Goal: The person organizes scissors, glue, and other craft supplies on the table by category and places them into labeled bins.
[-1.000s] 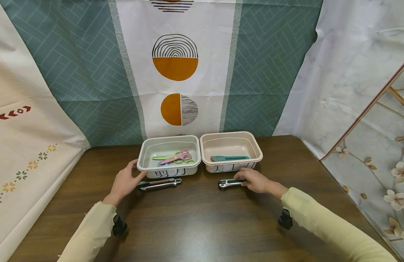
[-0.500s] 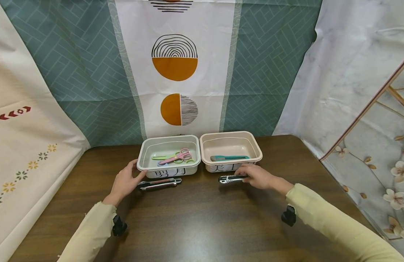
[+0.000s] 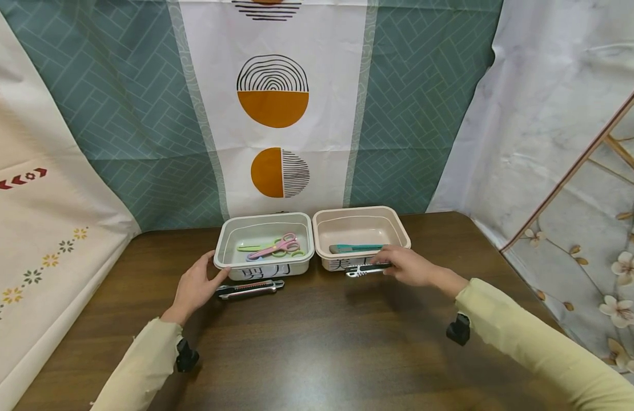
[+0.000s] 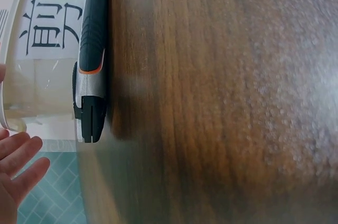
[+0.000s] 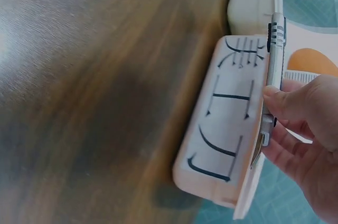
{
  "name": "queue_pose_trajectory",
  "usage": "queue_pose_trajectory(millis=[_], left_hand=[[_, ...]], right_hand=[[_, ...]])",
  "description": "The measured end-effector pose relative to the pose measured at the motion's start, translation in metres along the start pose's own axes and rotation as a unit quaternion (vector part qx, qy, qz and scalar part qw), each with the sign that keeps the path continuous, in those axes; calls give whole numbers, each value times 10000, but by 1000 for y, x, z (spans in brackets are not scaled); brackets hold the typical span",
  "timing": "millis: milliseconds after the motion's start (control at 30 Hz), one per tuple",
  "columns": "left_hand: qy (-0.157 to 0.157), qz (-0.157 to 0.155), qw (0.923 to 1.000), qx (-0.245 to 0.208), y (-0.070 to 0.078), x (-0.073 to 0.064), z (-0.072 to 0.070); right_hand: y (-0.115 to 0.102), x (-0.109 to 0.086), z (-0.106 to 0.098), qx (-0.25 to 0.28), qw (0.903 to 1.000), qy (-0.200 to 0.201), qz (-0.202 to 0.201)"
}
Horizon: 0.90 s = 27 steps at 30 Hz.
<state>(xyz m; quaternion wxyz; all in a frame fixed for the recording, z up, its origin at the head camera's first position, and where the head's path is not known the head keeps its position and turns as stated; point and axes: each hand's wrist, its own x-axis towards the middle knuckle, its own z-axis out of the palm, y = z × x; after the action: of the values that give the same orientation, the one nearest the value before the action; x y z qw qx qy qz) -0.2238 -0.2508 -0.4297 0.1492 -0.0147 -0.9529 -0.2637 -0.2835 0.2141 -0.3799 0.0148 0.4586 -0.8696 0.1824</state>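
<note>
My right hand (image 3: pixel 410 266) pinches a silver and black utility knife (image 3: pixel 365 270) between thumb and fingers. In the head view the knife overlaps the front wall of the pink bin (image 3: pixel 399 229); in the right wrist view, the knife (image 5: pixel 275 65) is close to the bin's rim. Inside that bin lies a teal utility knife (image 3: pixel 355 248). My left hand (image 3: pixel 196 283) rests at the front left corner of the pale green bin (image 3: pixel 309 225), its fingers spread and fairly straight. Pink-handled scissors (image 3: pixel 271 249) and green scissors (image 3: pixel 247 248) lie in it.
Another black and silver utility knife (image 3: pixel 251 289) lies on the brown table (image 3: pixel 296 354) in front of the green bin. Both bins stand side by side near the back edge, with paper labels on their fronts. A patterned curtain (image 3: pixel 414 114) hangs behind.
My right hand has lifted the silver and black utility knife off the table and brought it up to the pink bin's front. The left hand has stayed put.
</note>
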Motion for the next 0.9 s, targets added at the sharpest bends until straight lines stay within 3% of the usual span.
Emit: queue_pose_trajectory(millis=[433,900], left_hand=[[-31,17,10000,54,-1,2,-1],[-26,50,10000,20,-1,1,-2]], right_hand=[[5,14,-27,-171,9994,150,263],[27,28,-33,-309,9975,325,539]])
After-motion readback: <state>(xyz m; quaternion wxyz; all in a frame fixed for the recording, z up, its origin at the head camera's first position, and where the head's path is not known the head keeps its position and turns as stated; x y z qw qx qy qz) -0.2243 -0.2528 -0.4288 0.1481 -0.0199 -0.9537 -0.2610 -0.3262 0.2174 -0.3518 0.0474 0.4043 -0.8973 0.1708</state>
